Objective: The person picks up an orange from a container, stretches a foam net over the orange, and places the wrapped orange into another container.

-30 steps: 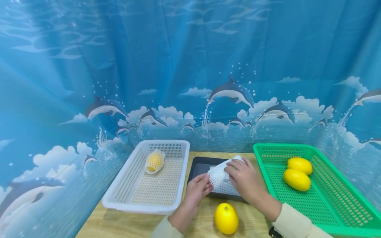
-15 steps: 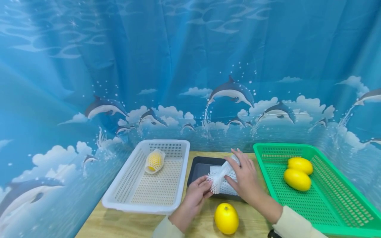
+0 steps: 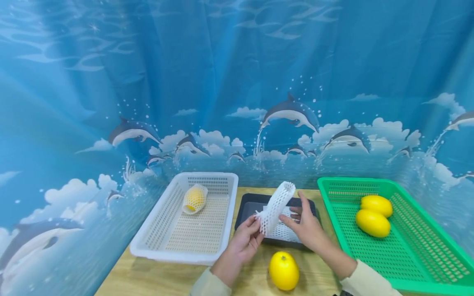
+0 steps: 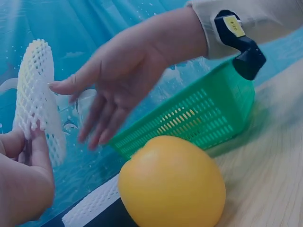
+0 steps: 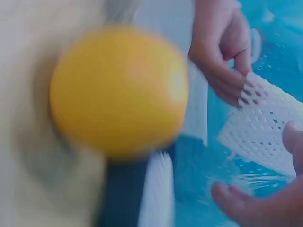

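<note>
A white foam fruit net (image 3: 276, 205) stands up at a tilt over the black tray (image 3: 247, 210), its far end rounded into a tube. My left hand (image 3: 244, 241) pinches its lower edge between thumb and fingers. Beside it my right hand (image 3: 308, 226) is spread, the thumb tip right at the net's side; in the left wrist view this hand (image 4: 125, 71) has its fingers extended. More white netting (image 3: 286, 232) lies flat in the tray. In front of the tray a yellow melon (image 3: 283, 271) rests on the wooden table, between my forearms.
On the left stands a white basket (image 3: 231, 213) holding one yellow melon (image 3: 195, 198) in a foam net. To the right, a green basket (image 3: 327, 205) holds two bare yellow melons (image 3: 373, 223). A blue dolphin-print curtain (image 3: 237, 82) hangs behind the table.
My right hand has let go of the net and drawn back to its right, fingers spreading. The net has swung upright and opened into a tube, with my left hand still pinching its lower edge.
</note>
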`<state>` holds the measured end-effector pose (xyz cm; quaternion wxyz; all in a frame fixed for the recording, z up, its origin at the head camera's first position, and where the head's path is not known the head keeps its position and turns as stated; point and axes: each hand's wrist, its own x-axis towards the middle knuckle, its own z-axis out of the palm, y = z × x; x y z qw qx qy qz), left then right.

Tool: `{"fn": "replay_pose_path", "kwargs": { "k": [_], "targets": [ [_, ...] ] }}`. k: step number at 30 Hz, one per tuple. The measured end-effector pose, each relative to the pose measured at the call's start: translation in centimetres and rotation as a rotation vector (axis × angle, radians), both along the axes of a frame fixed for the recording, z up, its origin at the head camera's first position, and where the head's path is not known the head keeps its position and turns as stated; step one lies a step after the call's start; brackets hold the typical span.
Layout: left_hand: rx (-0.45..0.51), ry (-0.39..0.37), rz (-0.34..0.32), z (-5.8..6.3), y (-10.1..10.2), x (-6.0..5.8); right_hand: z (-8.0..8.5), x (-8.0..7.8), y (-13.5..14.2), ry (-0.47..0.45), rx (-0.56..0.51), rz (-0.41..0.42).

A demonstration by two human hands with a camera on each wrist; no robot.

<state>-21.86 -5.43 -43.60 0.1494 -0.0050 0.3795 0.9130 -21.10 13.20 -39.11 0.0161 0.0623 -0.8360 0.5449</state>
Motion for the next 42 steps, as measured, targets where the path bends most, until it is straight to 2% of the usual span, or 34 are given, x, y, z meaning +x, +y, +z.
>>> {"fn": "replay_pose_path", "kwargs": {
  "k": [5,8,14,19,22,27,33,37,42],
  "targets": [
    [0.042,0.011,0.043,0.4,0.1,0.0,-0.6,0.3,-0.7,-0.275,-0.452,0.127],
    [0.049,0.023,0.049,0.3,0.2,0.0,-0.7,0.2,-0.9,-0.313,-0.565,0.141],
    [0.030,0.044,-0.006,0.2,0.4,0.4,-1.4,0.2,-0.8,-0.304,-0.597,0.123],
    [0.006,0.066,-0.038,0.2,0.6,0.5,-2.1,0.1,-0.8,-0.328,-0.628,0.221],
    [-0.027,0.056,-0.047,0.0,0.6,0.6,-2.3,0.0,-0.9,-0.295,-0.635,0.233],
    [-0.079,0.036,-0.047,-0.4,0.7,0.8,-2.4,-0.1,-1.0,-0.252,-0.668,0.136],
    [-0.119,0.039,-0.050,-0.6,0.7,1.0,-2.2,-0.1,-0.9,-0.257,-0.663,0.016],
    [-0.113,0.047,-0.088,-0.6,0.4,1.2,-2.1,-0.1,-0.8,-0.265,-0.634,-0.036],
    [-0.101,0.075,-0.149,-0.5,-0.2,1.2,-2.3,0.2,-0.5,-0.261,-0.606,-0.049]
  ]
}}
